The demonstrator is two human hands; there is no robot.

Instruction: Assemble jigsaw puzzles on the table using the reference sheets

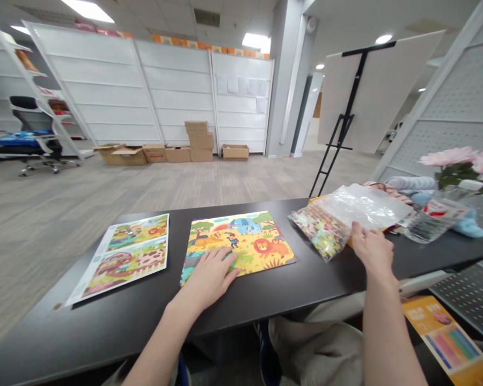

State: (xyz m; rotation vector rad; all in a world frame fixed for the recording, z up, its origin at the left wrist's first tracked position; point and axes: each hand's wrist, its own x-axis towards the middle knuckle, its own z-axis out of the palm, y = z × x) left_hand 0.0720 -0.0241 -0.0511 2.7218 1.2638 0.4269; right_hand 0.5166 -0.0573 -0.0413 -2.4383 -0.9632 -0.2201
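Note:
My left hand [213, 271] lies flat with fingers stretched over the lower left of a picture board [265, 225], printed with an elephant, lions and trees in the style of a jigsaw puzzle. On the right side of the black table, my right hand [373, 247] is closed at the near edge of a clear plastic bag [366, 206]; the fingertips are partly hidden. Left of that hand, small colourful pieces, seemingly puzzle pieces [320, 228], show through clear plastic. A printed picture sheet [132, 254] with two animal scenes rests at the left.
On the table's [241, 305] right end stand a clear plastic container [434, 220], folded cloths [410, 185] and pink flowers [451, 156]. An orange box [451, 338] sits lower right. Beyond the table are an easel [340, 131] with a white board and cardboard boxes [201, 142].

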